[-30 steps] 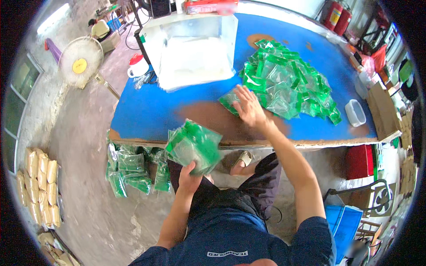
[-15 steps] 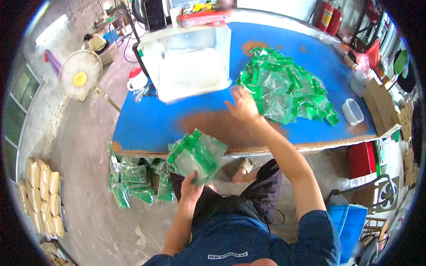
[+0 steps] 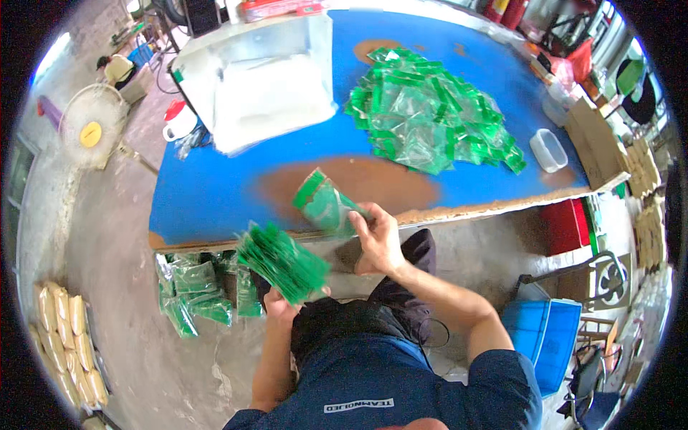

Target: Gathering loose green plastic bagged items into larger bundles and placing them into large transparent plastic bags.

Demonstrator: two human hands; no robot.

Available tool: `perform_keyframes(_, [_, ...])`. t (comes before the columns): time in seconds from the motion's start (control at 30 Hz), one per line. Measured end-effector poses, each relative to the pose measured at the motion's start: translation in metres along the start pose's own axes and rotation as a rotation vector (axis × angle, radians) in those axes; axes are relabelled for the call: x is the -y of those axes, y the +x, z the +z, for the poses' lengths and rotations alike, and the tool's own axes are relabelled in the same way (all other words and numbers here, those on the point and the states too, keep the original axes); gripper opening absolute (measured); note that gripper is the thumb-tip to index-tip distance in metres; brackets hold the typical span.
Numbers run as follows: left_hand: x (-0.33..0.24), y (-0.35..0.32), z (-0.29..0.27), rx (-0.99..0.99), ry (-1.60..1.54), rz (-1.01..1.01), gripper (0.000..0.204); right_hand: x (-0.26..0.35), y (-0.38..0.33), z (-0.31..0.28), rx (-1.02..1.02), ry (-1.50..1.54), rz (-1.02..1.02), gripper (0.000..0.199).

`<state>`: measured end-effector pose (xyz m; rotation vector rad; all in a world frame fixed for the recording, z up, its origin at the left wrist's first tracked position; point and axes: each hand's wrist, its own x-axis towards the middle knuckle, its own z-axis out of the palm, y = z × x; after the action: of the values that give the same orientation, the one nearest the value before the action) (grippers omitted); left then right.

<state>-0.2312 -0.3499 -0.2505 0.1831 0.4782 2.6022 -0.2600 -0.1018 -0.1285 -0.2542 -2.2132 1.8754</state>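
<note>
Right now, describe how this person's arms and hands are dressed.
Both hands are bare: no gloves on the left hand or the right hand, and no watch or rings that I can make out. Both forearms are uncovered. A dark blue short sleeve covers the right upper arm, part of a dark blue shirt with small white lettering.

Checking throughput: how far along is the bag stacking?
Done: bundles of green bags lie on the floor below the table. In hand: the left hand holds a stack; the right hand brings one bag to it. Left: a big loose pile on the table.
</note>
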Motion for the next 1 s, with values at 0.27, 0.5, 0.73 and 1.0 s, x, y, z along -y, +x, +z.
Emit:
perform_keyframes(0.27, [0.024, 0.018, 0.010, -0.205, 0.013, -0.054, 0.050, -0.025, 0.118, -0.114, -0.370, -0.939, -0.396, 0.055])
perform_keyframes(0.5, [0.018, 0.007, 0.014, -0.181, -0.008, -0.053, 0.065, -0.019, 0.181, -0.162, 0.055, -1.215, -0.097, 0.058])
perform_keyframes(0.73, [0.018, 0.002, -0.007, -0.100, -0.061, -0.098, 0.065, 0.104, 0.214, -0.187, 0.827, -1.358, -0.219, 0.040])
perform_keyframes(1.0, [0.023, -0.004, 0.000, -0.146, -0.110, -0.114, 0.064, -0.004, 0.218, -0.135, 0.694, -1.898, -0.598, 0.039])
